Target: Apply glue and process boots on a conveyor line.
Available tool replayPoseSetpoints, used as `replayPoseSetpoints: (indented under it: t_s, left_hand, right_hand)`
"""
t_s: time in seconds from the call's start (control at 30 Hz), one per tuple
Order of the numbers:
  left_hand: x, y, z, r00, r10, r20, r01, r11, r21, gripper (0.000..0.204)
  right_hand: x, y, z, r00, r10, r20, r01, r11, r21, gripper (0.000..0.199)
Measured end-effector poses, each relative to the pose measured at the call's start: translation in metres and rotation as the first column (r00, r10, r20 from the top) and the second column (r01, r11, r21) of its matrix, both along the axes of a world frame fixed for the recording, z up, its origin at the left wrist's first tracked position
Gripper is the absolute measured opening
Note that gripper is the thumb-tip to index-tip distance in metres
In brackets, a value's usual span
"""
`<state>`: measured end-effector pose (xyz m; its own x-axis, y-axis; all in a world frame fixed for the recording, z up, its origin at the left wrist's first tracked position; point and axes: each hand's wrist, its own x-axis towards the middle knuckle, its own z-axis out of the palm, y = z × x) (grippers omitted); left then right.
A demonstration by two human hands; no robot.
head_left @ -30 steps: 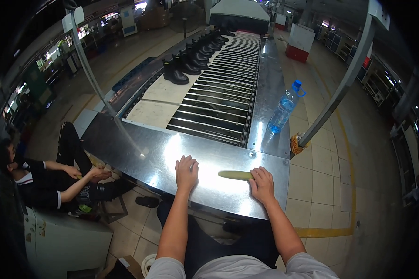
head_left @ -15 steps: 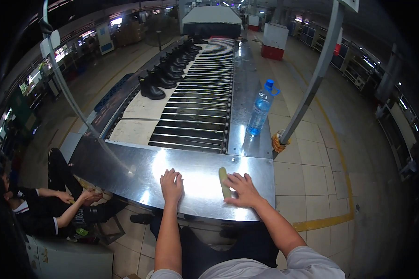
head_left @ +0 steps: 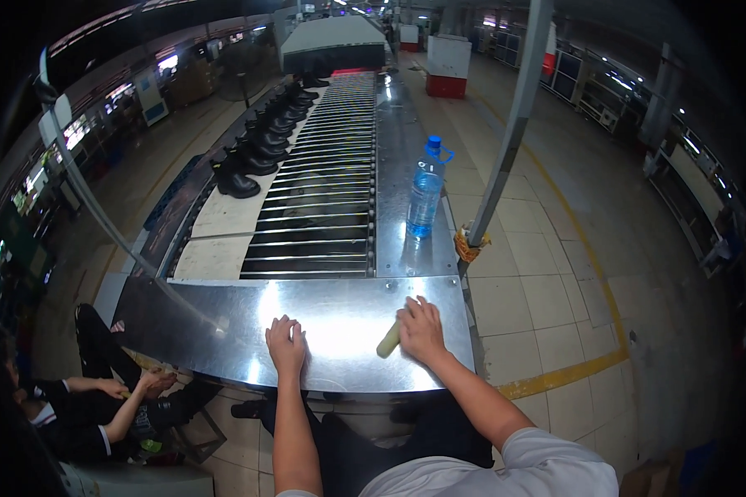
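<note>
A pale green stick-shaped thing (head_left: 389, 340) lies slantwise on the shiny metal tabletop (head_left: 199, 311); I cannot make out exactly what it is. My right hand (head_left: 423, 330) is closed over its upper end, fingers bent and pointing away from me, so that end is hidden. The lower end sticks out to the left of the hand. To the left, my left hand (head_left: 285, 346) rests on the metal with its fingers loosely bent and a little apart, holding nothing.
Beyond the tabletop runs a roller conveyor (head_left: 311, 215), with black boots (head_left: 237, 182) lined up on pale boards at its left. A blue water bottle (head_left: 425, 195) stands on the right metal edge, near a slanting post (head_left: 510, 124). At lower left sits a person (head_left: 75, 406).
The view has shifted, so the scene sits further left. The green thing has turned from nearly upright to slanting, and my right hand has moved onto its far end. My left hand stays on the metal.
</note>
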<state>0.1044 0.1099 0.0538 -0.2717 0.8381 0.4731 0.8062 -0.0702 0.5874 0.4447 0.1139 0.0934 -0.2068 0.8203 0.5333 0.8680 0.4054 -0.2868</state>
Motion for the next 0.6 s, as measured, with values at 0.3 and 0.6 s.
replayPoseSetpoints:
  t_s: [0.3, 0.6]
  left_hand:
    - [-0.001, 0.001, -0.003, 1.000, -0.003, -0.001, 0.003, 1.000, -0.020, 0.024]
    - [-0.003, 0.000, -0.001, 1.000, -0.013, -0.021, 0.013, 1.000, -0.028, 0.023]
  right_hand:
    - [-0.001, -0.008, 0.024, 0.900, 0.431, 0.067, -0.415, 0.893, -0.172, 0.049]
    - [0.003, -0.006, 0.017, 0.843, 0.537, -0.019, -0.527, 0.818, -0.230, 0.048]
